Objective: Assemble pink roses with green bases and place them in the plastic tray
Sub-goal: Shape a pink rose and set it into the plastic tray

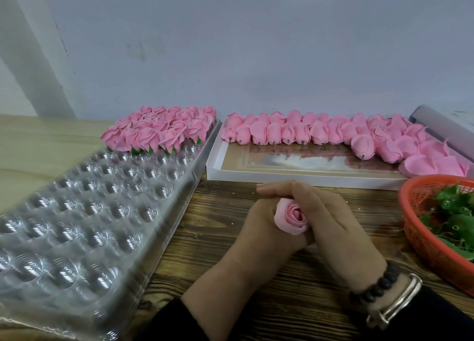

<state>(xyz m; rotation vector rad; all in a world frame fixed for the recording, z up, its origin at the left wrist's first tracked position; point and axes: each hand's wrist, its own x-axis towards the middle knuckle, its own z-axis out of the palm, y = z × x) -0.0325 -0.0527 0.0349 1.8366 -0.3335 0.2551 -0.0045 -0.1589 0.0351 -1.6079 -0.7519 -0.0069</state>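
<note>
Left of the hands, clear tray [84,212], far rows filled with finished roses [159,129]. Beyond them, white box [282,177] of bare buds [318,132]. Right, red basket [420,240] of green bases [454,215]. Between, left hand [252,227] and right hand [331,220] both curled round one rose [291,218], bloom facing up.

One head-worn view looks forward and down, close over the table [295,302], edges perhaps distorted.
</note>
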